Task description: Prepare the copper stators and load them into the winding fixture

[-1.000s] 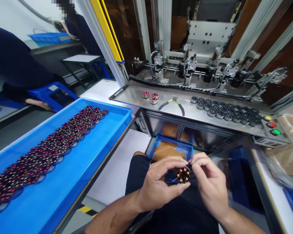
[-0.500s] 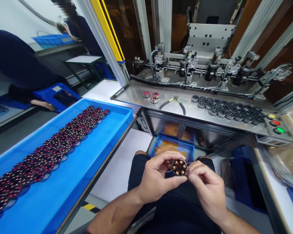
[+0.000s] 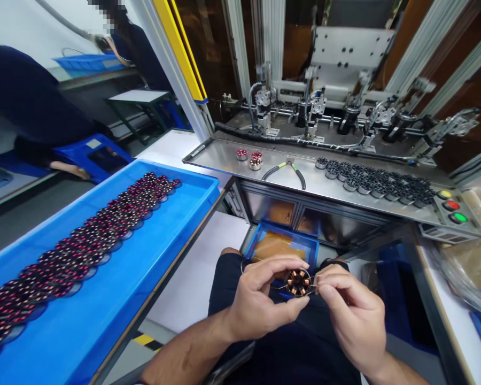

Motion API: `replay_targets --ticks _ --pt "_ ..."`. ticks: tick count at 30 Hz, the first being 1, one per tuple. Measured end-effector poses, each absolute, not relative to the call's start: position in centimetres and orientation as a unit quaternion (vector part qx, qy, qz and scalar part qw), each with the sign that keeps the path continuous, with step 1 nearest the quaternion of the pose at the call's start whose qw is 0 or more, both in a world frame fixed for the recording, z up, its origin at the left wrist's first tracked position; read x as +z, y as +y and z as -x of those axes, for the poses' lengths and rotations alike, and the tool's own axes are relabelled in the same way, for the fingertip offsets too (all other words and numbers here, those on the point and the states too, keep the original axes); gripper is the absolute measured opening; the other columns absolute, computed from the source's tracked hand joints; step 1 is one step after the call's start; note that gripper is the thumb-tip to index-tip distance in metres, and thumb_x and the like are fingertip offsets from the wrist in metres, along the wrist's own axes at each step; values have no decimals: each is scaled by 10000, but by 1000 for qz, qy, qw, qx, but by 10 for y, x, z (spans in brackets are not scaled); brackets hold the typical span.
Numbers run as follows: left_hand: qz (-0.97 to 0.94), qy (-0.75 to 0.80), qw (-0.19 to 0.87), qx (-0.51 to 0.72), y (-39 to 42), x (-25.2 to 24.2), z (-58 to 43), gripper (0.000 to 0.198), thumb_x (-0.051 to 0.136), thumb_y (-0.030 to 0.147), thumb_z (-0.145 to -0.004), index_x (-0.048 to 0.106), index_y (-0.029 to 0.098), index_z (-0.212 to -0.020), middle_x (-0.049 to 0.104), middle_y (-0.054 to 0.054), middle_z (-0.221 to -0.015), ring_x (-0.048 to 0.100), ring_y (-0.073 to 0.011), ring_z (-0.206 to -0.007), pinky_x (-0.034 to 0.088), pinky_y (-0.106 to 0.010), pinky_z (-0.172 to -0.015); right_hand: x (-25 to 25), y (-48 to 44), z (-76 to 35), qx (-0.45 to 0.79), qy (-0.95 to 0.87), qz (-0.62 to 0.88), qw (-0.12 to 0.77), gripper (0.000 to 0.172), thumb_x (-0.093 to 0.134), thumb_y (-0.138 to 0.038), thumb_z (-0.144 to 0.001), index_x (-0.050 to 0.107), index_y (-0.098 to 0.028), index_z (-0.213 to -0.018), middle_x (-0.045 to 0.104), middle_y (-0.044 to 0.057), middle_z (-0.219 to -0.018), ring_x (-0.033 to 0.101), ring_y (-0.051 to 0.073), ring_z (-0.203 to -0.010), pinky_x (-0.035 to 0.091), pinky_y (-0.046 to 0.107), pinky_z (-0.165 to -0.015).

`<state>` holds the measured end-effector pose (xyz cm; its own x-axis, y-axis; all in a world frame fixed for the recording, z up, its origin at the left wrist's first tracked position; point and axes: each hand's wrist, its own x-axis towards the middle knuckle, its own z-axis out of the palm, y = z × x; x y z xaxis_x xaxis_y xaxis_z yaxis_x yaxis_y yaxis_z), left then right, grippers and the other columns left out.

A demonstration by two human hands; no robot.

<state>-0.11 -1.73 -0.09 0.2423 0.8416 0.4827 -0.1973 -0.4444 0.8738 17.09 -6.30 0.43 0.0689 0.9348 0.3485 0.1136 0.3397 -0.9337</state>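
Observation:
A copper-wound motor stator (image 3: 298, 282) is held above my lap, its round face with dark core and copper coils turned toward me. My left hand (image 3: 258, 299) grips its rim between thumb and fingers. On the stator's right side, my right hand (image 3: 355, 307) pinches thin wire ends (image 3: 314, 285) between thumb and forefinger. Another loose wire (image 3: 279, 287) sticks out on the left, past my left hand's fingers. Cutting pliers (image 3: 288, 167) with black and yellow-green handles lie spread on the metal worktop, beside a few red-and-copper stators (image 3: 255, 163).
Left, a blue tray (image 3: 172, 214) carries rows of wound stators (image 3: 104, 219). Several dark unwound cores (image 3: 369, 179) stand on the metal worktop (image 3: 220, 155), before the winding machine (image 3: 312, 107). Coloured buttons (image 3: 451, 205) sit at right. Co-workers (image 3: 28, 101) are at far left.
Both hands have shifted slightly right and down with the stator. My right hand has drawn a little away from its rim, showing more of the wire ends.

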Motion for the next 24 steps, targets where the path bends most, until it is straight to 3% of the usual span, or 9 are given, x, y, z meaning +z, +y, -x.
replay_targets --ticks 10,18,21,24 --pt "-614 236 525 540 -18 5 1 593 745 -32 -590 693 228 -1121 777 -30 -976 746 -152 -839 599 -200 -811 10 -58 -182 267 -684 396 551 231 648 -63 -879 651 -187 -1074 659 54 -894 632 170 -855 546 296 -731" --pt "-647 252 445 565 -22 5 -4 560 774 15 -596 687 214 -1113 774 -61 -981 752 -192 -873 613 -244 -810 15 -67 -166 231 -666 405 583 200 602 33 -855 666 -154 -885 642 22 -754 611 137 -732 514 286 -670" --pt "-652 265 407 582 -23 5 -7 586 773 -5 -580 684 214 -1117 774 -63 -991 748 -193 -889 607 -253 -829 15 -71 -158 221 -657 392 605 222 595 44 -842 683 -150 -904 652 23 -744 616 143 -726 523 299 -683" --pt "-633 253 442 583 -23 8 -7 584 765 -12 -583 694 225 -1111 774 -49 -992 742 -183 -893 597 -245 -829 15 -69 -162 233 -666 364 608 245 615 42 -830 690 -158 -948 659 28 -769 618 155 -738 532 320 -694"
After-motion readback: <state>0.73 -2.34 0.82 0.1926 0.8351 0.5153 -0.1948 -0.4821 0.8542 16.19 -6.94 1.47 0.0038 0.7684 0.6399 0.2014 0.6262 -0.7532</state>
